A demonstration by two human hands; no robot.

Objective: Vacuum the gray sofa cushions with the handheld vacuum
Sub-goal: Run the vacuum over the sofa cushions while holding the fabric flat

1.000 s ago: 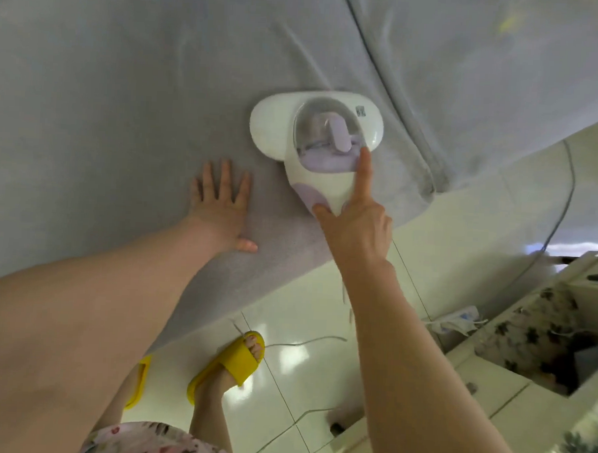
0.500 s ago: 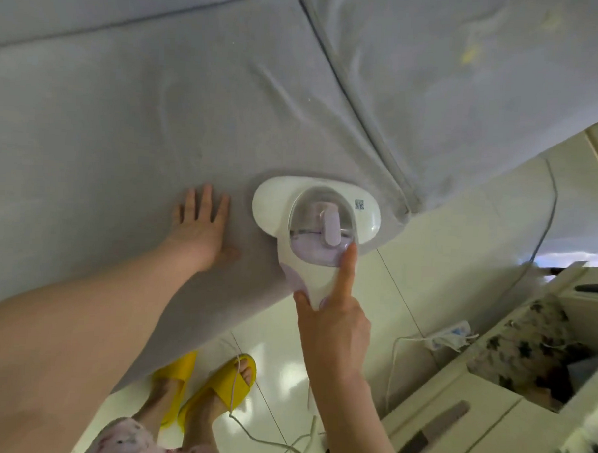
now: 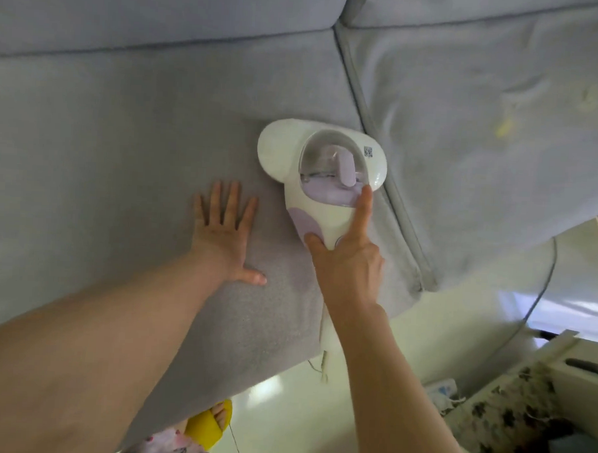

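— While the right hand (image 3: 347, 266) is gripping the handheld vacuum (image 3: 321, 165), how is it lying?
— It is closing around the handle, the index finger (image 3: 361, 215) extending straight along the body. The vacuum is resting on the gray sofa cushion (image 3: 105, 149), just right of the left hand (image 3: 222, 233), which is pressing flat, fingers spread wide.

The handheld vacuum (image 3: 322, 179) is white with lilac panels and a clear domed dust cup. It lies head-down on the left seat cushion (image 3: 106, 142), near that cushion's right edge, its handle pointing towards the front edge. The right seat cushion (image 3: 484, 114) adjoins at a piped seam. Both are gray fabric. The right one is creased, with what may be a yellowish mark.
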